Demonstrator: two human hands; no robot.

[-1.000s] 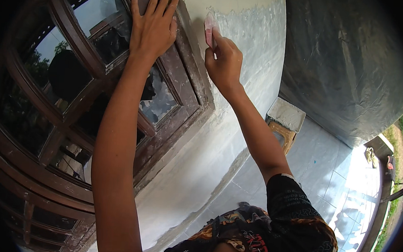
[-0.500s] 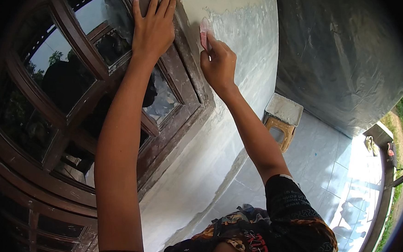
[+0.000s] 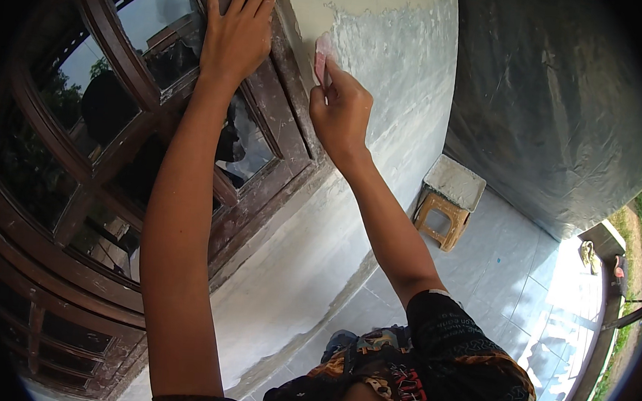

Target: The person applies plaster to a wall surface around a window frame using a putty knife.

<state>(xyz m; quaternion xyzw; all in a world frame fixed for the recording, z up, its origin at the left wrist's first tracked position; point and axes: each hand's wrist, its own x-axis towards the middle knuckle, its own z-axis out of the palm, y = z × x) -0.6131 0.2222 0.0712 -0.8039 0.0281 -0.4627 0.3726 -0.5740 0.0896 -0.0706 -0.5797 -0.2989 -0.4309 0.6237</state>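
My left hand (image 3: 237,37) lies with fingers spread on the dark brown window frame (image 3: 286,114) of a multi-pane window. To its right, my right hand (image 3: 341,117) grips a small pink flat tool (image 3: 321,61), possibly a scraper, held against the wall (image 3: 388,65) just beside the frame. The wall shows rough, patchy whitish-grey coating over a cream surface. Whether the tool's tip touches the wall exactly is unclear.
At lower right, a grey tray (image 3: 455,178) rests on a tan stool (image 3: 440,233) on the tiled floor (image 3: 507,285). Dark plastic sheeting (image 3: 547,104) hangs at right. Beyond the porch edge (image 3: 600,320) are grass and small items too small to make out.
My right hand and the pink tool have moved left and slightly down, nearer the frame. My left hand stays on the frame, appearing a little further left in the picture.
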